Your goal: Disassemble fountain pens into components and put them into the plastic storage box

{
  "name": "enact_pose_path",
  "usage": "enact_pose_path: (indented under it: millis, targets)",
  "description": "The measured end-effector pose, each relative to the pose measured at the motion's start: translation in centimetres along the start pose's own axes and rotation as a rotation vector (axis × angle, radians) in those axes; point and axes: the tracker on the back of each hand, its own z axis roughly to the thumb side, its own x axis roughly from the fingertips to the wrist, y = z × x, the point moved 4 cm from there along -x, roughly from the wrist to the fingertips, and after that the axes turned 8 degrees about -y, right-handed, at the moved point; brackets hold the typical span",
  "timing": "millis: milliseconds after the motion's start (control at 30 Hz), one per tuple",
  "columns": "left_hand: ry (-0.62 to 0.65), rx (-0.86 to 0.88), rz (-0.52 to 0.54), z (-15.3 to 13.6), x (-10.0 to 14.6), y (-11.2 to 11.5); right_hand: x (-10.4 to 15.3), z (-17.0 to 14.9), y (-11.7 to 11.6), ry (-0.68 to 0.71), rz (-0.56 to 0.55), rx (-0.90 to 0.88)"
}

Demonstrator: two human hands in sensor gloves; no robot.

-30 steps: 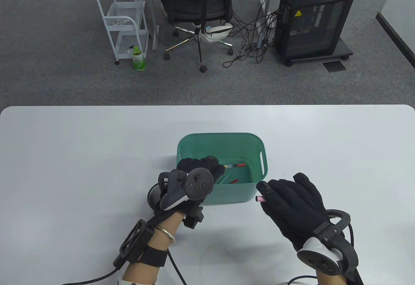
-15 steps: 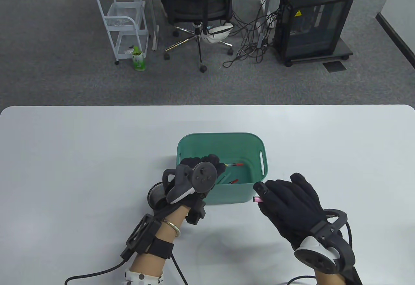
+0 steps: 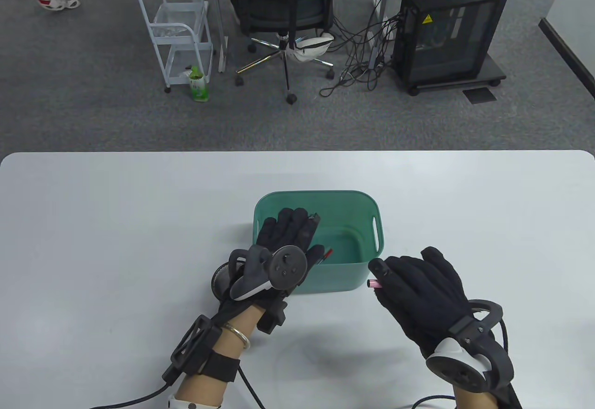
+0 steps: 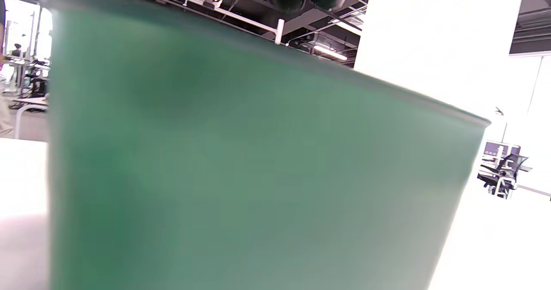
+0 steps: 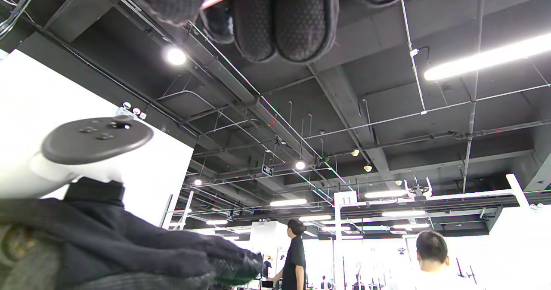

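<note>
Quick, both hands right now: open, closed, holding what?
Left hand: open, fingers spread over the green storage box, holding nothing visible.
Right hand: closed, gripping a pink pen part.

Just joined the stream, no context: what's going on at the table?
A person in sensor gloves is sorting pen parts into a green storage box. The left hand reaches over the box's near-left corner, fingers spread, with a red-tipped part showing beside it. The right hand stays outside the box on its right, gripping a pink pen piece.
</note>
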Motion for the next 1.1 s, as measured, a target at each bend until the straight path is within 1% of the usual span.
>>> enact_pose_path:
  millis: [167,433,733,933,1100]
  targets:
    - [0.051,-0.036,0.024,0.1,2.2,-0.2,0.0,0.0,-0.1,0.001,0.005,0.002]
    - [0.134,-0.101,0.081,0.2,6.5,-0.1,-0.1,-0.2,-0.6,-0.001,0.022,0.018]
    - [0.166,-0.131,0.047,0.5,10.8,2.1,0.0,-0.2,-1.8,0.002,0.064,0.026]
    - [0.165,-0.125,0.029,0.2,12.5,3.7,0.1,-0.3,-2.5,-0.002,0.089,0.036]
    - [0.169,-0.140,0.002,-0.1,13.2,5.0,0.2,-0.4,-3.3,-0.004,0.119,0.046]
